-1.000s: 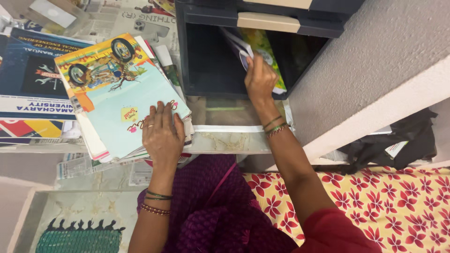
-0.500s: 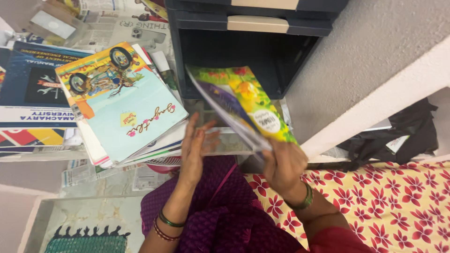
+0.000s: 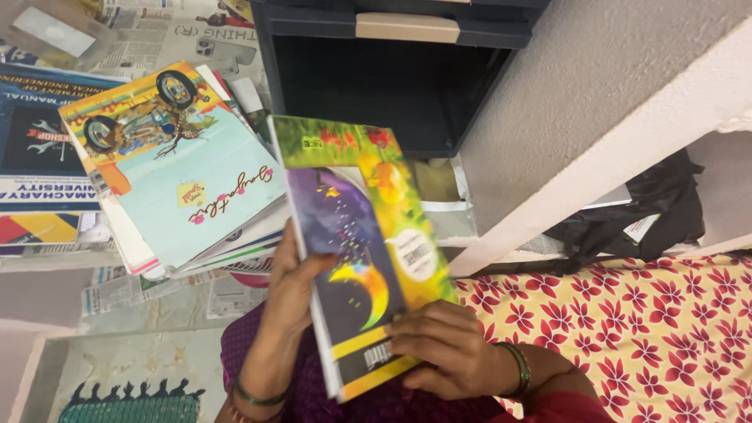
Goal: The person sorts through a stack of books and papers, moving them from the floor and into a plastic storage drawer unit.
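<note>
Cluttered floor before dark open cabinet. Your left hand and right hand clamp two notebooks at lower edges, held over lap. Risk: purple top one slides off; leaning stack beside it topples if bumped.

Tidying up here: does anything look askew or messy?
Yes. The stack of books left of the dark drawer unit is fanned out unevenly, its edges overhanging the ledge. Both hands, left hand and right hand, hold two notebooks.
</note>
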